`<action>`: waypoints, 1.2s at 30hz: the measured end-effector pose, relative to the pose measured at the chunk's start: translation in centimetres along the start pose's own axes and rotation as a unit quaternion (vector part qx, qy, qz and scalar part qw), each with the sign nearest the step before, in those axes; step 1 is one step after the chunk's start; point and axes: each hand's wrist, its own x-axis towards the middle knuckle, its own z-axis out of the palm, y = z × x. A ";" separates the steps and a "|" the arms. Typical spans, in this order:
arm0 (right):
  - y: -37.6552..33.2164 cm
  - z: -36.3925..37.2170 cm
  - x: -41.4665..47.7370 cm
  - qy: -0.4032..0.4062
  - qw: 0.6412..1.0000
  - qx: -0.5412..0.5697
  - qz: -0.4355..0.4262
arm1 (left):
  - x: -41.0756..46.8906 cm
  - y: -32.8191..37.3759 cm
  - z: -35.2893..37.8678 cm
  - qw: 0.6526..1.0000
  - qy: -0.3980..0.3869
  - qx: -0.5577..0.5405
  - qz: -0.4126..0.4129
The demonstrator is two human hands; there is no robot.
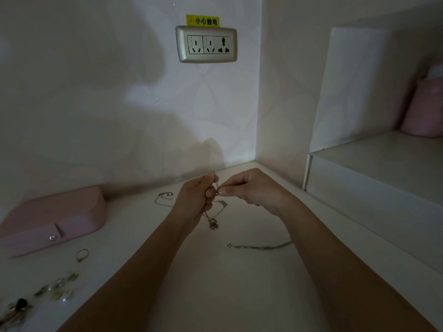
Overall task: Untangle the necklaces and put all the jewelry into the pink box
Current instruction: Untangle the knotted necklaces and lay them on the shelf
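Left hand and right hand raised over bench, both pinching tangled necklaces; pendant dangles below. Pink box closed, far left; ring beside it. Separate chain by right forearm.

A home; wallpaper, wall socket, white shelf.

Both bare forearms reached forward from the lower edge and converged toward the middle. The left hand was raised, its fingers curled, thumb and forefinger pinching a necklace. The right hand faced it, knuckles up, its fingers curled inward, pinching the same necklace. In the dim light, the two hands' fingertips seemed to touch.
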 end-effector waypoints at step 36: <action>0.6 -4.0 -0.9 0.026 0.998 0.001 0.064 | 0.0 0.8 -0.6 0.974 -0.127 -0.166 -0.090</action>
